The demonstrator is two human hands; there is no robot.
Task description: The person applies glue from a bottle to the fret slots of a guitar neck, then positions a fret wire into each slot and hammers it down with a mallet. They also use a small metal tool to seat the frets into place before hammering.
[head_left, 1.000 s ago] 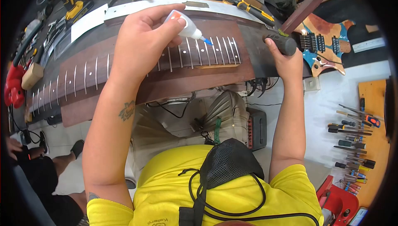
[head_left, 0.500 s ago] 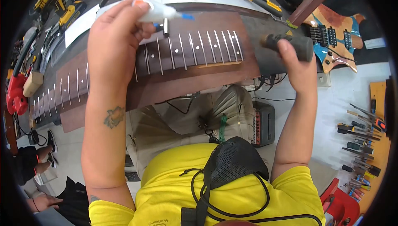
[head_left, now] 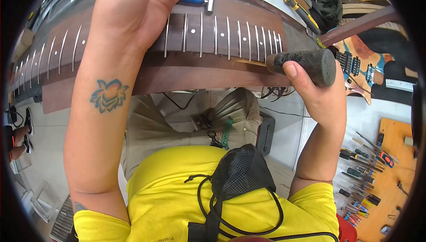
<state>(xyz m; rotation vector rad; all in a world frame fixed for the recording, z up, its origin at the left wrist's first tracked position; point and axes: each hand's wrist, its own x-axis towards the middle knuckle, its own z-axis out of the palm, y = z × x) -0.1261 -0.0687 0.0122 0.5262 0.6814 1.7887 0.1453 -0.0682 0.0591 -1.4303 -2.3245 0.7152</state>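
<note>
My left hand (head_left: 153,9) is at the top edge, over the bench behind the fretboard (head_left: 219,40). Its visible fingers are curled; the rest is cut off, and whatever they hold is out of view. Near those fingers lies a small hammer (head_left: 209,3) with a blue handle and metal head. My right hand (head_left: 317,89) grips a dark cylindrical block (head_left: 327,68) at the fretboard's right end, its narrower end over the fretboard's lower corner. Metal frets and white dots line the dark fretboard, which rests on a brown sheet (head_left: 177,78).
A colourful guitar body (head_left: 355,47) is at the right. Yellow-black clamps (head_left: 304,13) lie at the upper right, near a brown bar (head_left: 355,27). Files and screwdrivers hang on an orange board (head_left: 395,153). Another person's legs (head_left: 20,137) show at the far left.
The view has shifted. My left hand has moved up, taking the white bottle out of view. The dark block in my right hand has come to the fretboard's right end.
</note>
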